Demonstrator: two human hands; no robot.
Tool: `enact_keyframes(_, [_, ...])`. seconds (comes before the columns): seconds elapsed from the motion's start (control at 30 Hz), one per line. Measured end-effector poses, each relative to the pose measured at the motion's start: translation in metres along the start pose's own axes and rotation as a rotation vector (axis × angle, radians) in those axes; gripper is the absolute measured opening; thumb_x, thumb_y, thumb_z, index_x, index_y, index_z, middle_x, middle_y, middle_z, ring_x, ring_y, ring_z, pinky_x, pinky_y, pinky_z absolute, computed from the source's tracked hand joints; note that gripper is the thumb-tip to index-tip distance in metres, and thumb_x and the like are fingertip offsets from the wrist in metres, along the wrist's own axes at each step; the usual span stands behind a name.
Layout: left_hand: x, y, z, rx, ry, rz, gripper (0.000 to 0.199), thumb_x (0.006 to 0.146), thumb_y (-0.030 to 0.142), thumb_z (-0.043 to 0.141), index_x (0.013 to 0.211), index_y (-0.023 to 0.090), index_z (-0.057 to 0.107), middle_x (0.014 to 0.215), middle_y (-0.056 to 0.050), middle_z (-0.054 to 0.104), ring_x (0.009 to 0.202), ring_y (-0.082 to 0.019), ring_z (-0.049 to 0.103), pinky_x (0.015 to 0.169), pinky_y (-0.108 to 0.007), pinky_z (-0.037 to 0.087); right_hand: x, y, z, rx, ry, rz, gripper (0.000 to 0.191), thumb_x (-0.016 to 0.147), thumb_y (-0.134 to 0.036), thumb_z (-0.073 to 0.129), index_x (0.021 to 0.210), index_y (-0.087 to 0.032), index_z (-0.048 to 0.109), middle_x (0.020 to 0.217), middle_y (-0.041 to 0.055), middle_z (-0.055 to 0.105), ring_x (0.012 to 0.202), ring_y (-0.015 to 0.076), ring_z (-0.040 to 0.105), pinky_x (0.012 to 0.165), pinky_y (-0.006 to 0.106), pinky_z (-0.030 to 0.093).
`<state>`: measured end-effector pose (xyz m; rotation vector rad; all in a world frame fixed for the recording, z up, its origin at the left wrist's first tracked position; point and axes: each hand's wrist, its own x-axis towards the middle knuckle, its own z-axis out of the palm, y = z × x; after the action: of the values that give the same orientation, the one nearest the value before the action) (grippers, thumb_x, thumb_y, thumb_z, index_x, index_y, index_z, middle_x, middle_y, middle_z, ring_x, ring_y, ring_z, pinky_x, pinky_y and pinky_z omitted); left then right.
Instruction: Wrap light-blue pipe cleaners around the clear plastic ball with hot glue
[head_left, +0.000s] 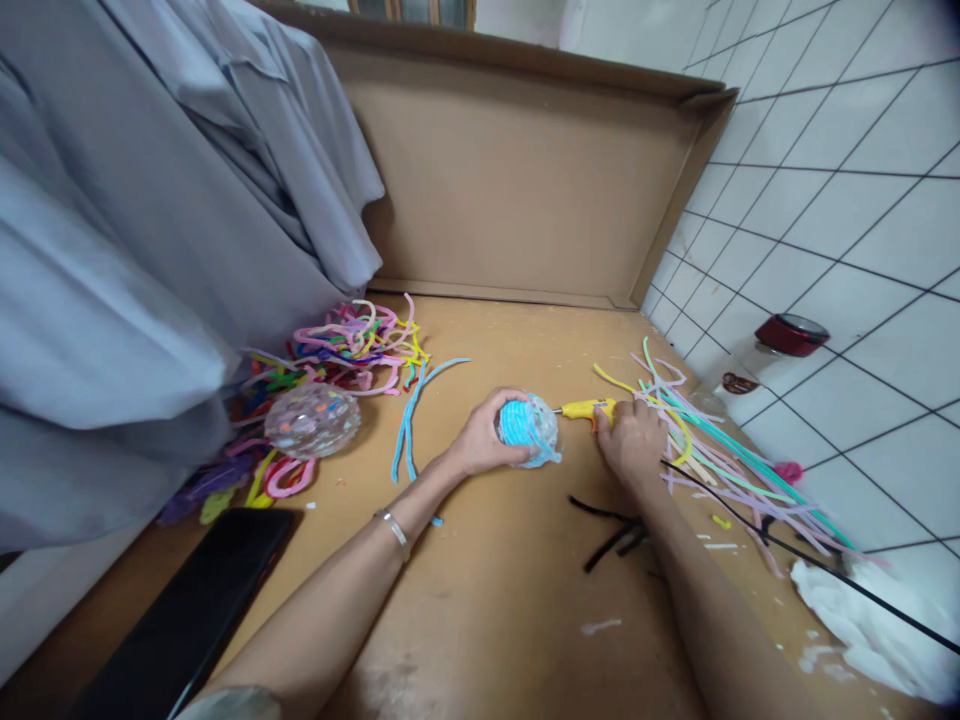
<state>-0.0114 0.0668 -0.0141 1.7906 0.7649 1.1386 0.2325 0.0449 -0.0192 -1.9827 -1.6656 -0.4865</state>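
Note:
My left hand [487,435] is wrapped round a clear round object [541,415] partly covered with rows of blue pipe cleaner [517,424]. A loose blue end sticks out at its lower right. In my right hand [636,440] is a yellow glue gun [589,409], its metal nozzle pointing left at the side of the round object. Whether the nozzle touches it, I cannot tell. Several loose blue pipe cleaners [409,425] lie on the table left of my left hand.
A clear textured bowl [313,420] and tangled colourful pipe cleaners [352,345] lie left, near a black phone [195,600] and grey cloth [187,200]. Pastel pipe cleaners [720,460], a black cord [817,566], white tissue [862,610] and a red-lidded jar [780,350] are right. Cardboard [517,180] stands behind.

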Motion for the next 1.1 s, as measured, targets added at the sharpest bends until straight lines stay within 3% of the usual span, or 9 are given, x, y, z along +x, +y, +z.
enact_keyframes(0.1, [0.001, 0.001, 0.003, 0.075, -0.01, 0.069, 0.063, 0.05, 0.025, 0.082, 0.108, 0.02, 0.058, 0.122, -0.01, 0.058, 0.116, -0.029, 0.055, 0.103, -0.043, 0.041, 0.002, -0.013, -0.013, 0.278, 0.048, -0.06, 0.024, 0.087, -0.027, 0.045, 0.076, -0.016, 0.063, 0.08, 0.0114, 0.065, 0.079, 0.0231, 0.057, 0.074, 0.035, 0.041])
enact_keyframes(0.2, [0.001, 0.001, 0.004, 0.121, -0.009, 0.103, 0.063, 0.051, 0.026, 0.082, 0.109, 0.02, 0.058, 0.121, -0.01, 0.059, 0.115, -0.029, 0.056, 0.103, -0.045, 0.041, 0.0, -0.029, -0.026, 0.593, 0.057, -0.054, 0.023, 0.087, -0.03, 0.05, 0.074, -0.017, 0.064, 0.072, 0.0054, 0.064, 0.068, 0.0177, 0.056, 0.067, 0.03, 0.042])
enact_keyframes(0.33, [0.001, -0.001, 0.005, 0.144, -0.007, 0.151, 0.062, 0.052, 0.027, 0.081, 0.109, 0.019, 0.058, 0.12, -0.01, 0.058, 0.114, -0.028, 0.056, 0.102, -0.044, 0.042, -0.007, -0.05, -0.038, 0.84, 0.004, -0.009, 0.022, 0.083, -0.034, 0.056, 0.071, -0.017, 0.065, 0.064, 0.0013, 0.062, 0.058, 0.0136, 0.051, 0.057, 0.027, 0.04])
enact_keyframes(0.5, [0.001, 0.0, 0.006, 0.164, -0.008, 0.139, 0.063, 0.051, 0.025, 0.08, 0.11, 0.022, 0.058, 0.119, -0.008, 0.058, 0.111, -0.027, 0.057, 0.099, -0.043, 0.043, -0.014, -0.069, -0.05, 1.081, -0.106, 0.057, 0.022, 0.078, -0.038, 0.063, 0.067, -0.019, 0.065, 0.06, 0.0006, 0.063, 0.057, 0.0143, 0.054, 0.054, 0.026, 0.043])
enact_keyframes(0.73, [0.0, 0.001, 0.008, 0.22, -0.014, 0.193, 0.063, 0.052, 0.025, 0.08, 0.111, 0.022, 0.058, 0.12, -0.009, 0.058, 0.111, -0.027, 0.058, 0.098, -0.043, 0.045, -0.018, -0.077, -0.067, 1.15, -0.263, 0.004, 0.048, 0.081, -0.054, 0.054, 0.049, -0.02, 0.048, 0.048, -0.0015, 0.048, 0.048, 0.0113, 0.044, 0.046, 0.024, 0.037])
enact_keyframes(0.93, [0.0, -0.002, 0.009, 0.236, -0.024, 0.248, 0.063, 0.053, 0.023, 0.079, 0.112, 0.022, 0.058, 0.121, -0.01, 0.058, 0.112, -0.027, 0.057, 0.098, -0.042, 0.045, -0.019, -0.079, -0.063, 1.091, -0.417, 0.063, 0.025, 0.069, -0.041, 0.068, 0.063, -0.018, 0.062, 0.053, -0.0014, 0.058, 0.047, 0.011, 0.05, 0.045, 0.022, 0.039])
enact_keyframes(1.1, [0.0, -0.001, 0.009, 0.224, -0.012, 0.21, 0.063, 0.053, 0.023, 0.079, 0.111, 0.021, 0.058, 0.121, -0.01, 0.058, 0.112, -0.027, 0.057, 0.098, -0.043, 0.045, -0.019, -0.076, -0.059, 1.085, -0.395, 0.071, 0.017, 0.068, -0.034, 0.067, 0.064, -0.018, 0.061, 0.053, -0.0012, 0.06, 0.046, 0.011, 0.052, 0.045, 0.022, 0.041])
